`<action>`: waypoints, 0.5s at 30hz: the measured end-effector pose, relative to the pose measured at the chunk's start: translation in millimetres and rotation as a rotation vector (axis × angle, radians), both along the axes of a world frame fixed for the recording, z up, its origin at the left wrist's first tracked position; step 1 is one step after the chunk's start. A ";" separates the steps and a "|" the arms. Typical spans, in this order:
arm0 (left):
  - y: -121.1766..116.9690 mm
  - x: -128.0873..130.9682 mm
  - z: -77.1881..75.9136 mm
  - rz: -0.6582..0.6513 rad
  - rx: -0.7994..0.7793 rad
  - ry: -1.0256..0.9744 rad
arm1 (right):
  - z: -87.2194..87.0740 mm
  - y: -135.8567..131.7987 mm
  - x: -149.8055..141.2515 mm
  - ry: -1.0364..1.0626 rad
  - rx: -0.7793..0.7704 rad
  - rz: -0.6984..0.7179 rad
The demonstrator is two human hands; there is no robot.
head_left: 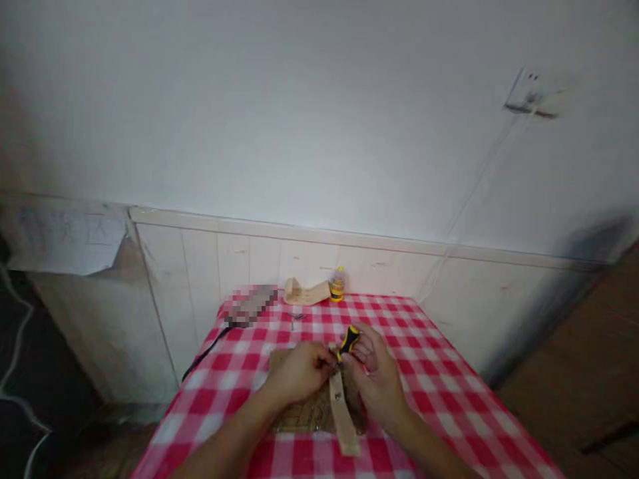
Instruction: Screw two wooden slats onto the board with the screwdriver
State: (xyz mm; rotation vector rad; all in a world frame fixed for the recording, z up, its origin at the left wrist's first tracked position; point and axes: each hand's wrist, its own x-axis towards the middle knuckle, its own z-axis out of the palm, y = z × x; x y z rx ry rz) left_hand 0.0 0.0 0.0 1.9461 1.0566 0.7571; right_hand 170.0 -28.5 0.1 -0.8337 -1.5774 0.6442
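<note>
My right hand [377,376] grips a short screwdriver [349,339] with a black and yellow handle, tilted with its lower end toward the top of a pale wooden strip [342,416]. Close to that lower end, my left hand [302,369] has its fingers pinched together; what is between them is too small to make out. A small dark metal piece [338,397] sits on the strip. Beneath the strip and partly under both hands lies a brown board [299,416] with line markings. The screwdriver's tip is hidden by my fingers.
A red and white checked cloth [429,399] covers the table. Farther back are several loose screws [298,316], a curved wooden piece [305,293] and a yellow-capped bottle [337,285]. A blurred-out item [252,306] with a black strap lies back left. The wall [319,133] borders the far edge.
</note>
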 end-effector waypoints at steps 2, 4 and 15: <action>3.0 1.0 -0.4 -0.022 0.016 0.001 | 3.2 -1.5 1.7 -0.032 0.014 0.011; 5.7 1.8 -2.8 -0.033 0.027 -0.001 | 6.7 -1.9 3.3 -0.059 0.023 0.012; 12.6 2.4 -15.7 -0.042 0.025 -0.025 | 20.8 3.4 3.4 -0.128 -0.022 -0.016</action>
